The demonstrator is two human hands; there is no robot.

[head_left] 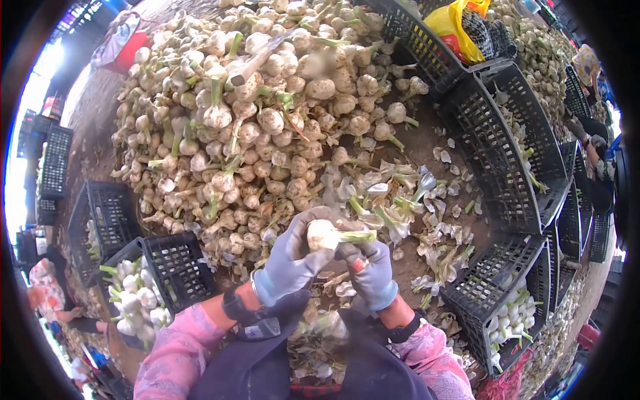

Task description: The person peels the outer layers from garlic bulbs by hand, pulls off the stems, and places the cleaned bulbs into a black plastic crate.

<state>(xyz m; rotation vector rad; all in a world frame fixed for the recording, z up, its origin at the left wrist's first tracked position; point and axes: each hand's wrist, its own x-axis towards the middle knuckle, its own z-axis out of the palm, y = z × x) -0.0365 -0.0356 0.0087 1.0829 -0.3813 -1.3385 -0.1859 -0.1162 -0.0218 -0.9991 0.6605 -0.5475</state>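
Observation:
Between my gloved hands, above my lap, is a white garlic bulb (pixel 322 235) with a short green stem (pixel 358 236) pointing right. My left hand (pixel 288 259) is closed around the bulb, thumb below and fingers behind. My right hand (pixel 371 272) is closed at the stem, its fingers curled beneath and beside it. A small reddish-orange spot (pixel 360 265) shows at the right thumb; I cannot tell what it is. Just beyond my hands rises a big heap of unpeeled, soil-marked garlic (pixel 267 120). Peeled skins and leaf scraps (pixel 397 207) lie to the right of my hands.
Black plastic crates stand on both sides; a left crate (pixel 179 270) and a right crate (pixel 493 283) are close to cleaned white garlic (pixel 139 300). A yellow bag (pixel 457 30) rests in the far right crate. Other people sit at the left and right edges.

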